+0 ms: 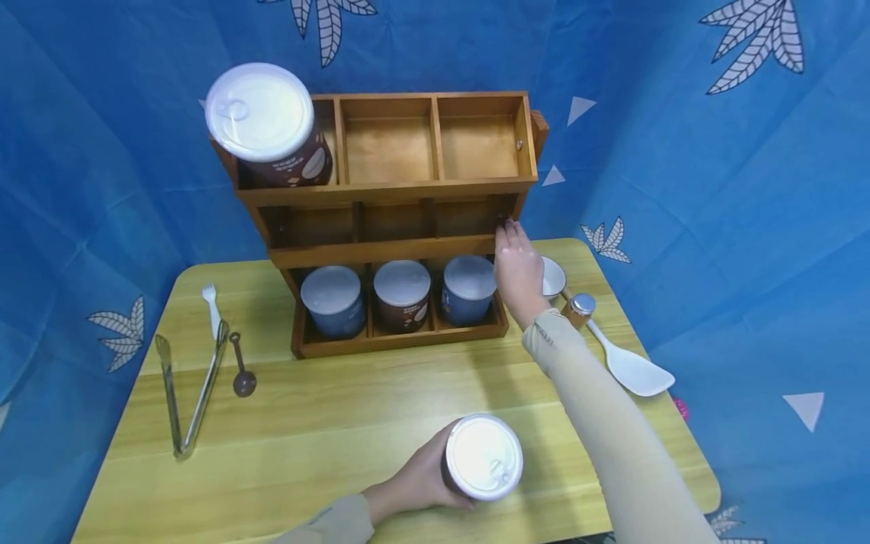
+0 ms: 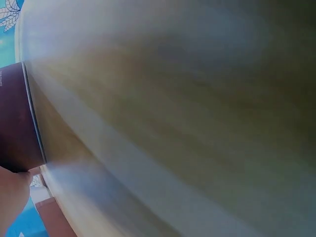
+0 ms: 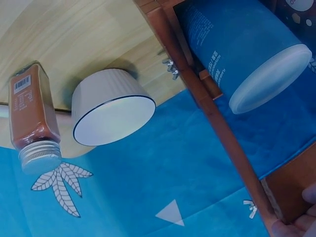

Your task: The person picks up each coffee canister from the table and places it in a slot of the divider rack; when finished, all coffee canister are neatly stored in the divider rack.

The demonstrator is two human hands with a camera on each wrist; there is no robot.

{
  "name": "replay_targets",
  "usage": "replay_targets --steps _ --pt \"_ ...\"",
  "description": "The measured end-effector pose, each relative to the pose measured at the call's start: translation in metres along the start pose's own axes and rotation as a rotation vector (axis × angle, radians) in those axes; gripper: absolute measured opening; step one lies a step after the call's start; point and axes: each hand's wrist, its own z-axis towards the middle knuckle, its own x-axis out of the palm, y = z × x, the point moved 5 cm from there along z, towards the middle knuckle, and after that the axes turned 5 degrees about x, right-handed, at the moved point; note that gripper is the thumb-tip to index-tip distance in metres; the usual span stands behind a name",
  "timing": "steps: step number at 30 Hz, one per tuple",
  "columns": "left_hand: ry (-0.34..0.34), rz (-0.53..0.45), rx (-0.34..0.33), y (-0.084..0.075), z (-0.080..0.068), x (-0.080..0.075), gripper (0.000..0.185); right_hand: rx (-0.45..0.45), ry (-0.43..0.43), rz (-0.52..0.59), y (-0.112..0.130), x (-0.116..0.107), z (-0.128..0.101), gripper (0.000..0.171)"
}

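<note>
The three-tier wooden rack (image 1: 387, 189) already carries four white-lidded cans: one large brown can (image 1: 272, 128) in the top-left compartment and three along the bottom row, while the middle tier and two top compartments look unfilled. The left hand (image 1: 414, 480) grips a dark white-lidded can (image 1: 481, 457) standing on the yellow wooden surface (image 1: 326, 423) near its front edge. The right hand (image 1: 518, 268), fingers fairly straight, touches the rack's right side at the middle tier, so judging by this, most of the stocking remains.
</note>
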Motion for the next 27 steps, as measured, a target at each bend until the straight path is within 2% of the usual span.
replay_targets --steps 5,11,16,19,23,27 --pt "-0.004 0.001 0.012 -0.001 0.002 0.001 0.123 0.002 0.007 0.009 0.0 -0.003 0.001 0.036" --pt "-0.021 0.04 -0.005 -0.003 0.001 0.002 0.116 -0.015 -0.005 0.002 0.0 -0.004 0.002 0.038" --pt "-0.057 0.108 0.017 -0.005 -0.004 0.003 0.113 -0.011 -0.005 0.001 -0.002 -0.002 0.0 0.037" --pt "-0.092 0.112 0.018 -0.008 -0.009 0.0 0.113 -0.007 0.003 0.005 -0.003 0.0 -0.002 0.036" --pt "-0.157 0.07 -0.026 -0.019 -0.011 -0.016 0.113 -0.005 0.0 0.017 -0.004 -0.001 -0.003 0.036" --pt "-0.273 0.024 -0.053 -0.044 -0.007 -0.053 0.112 -0.011 -0.008 0.023 -0.004 -0.003 -0.003 0.035"
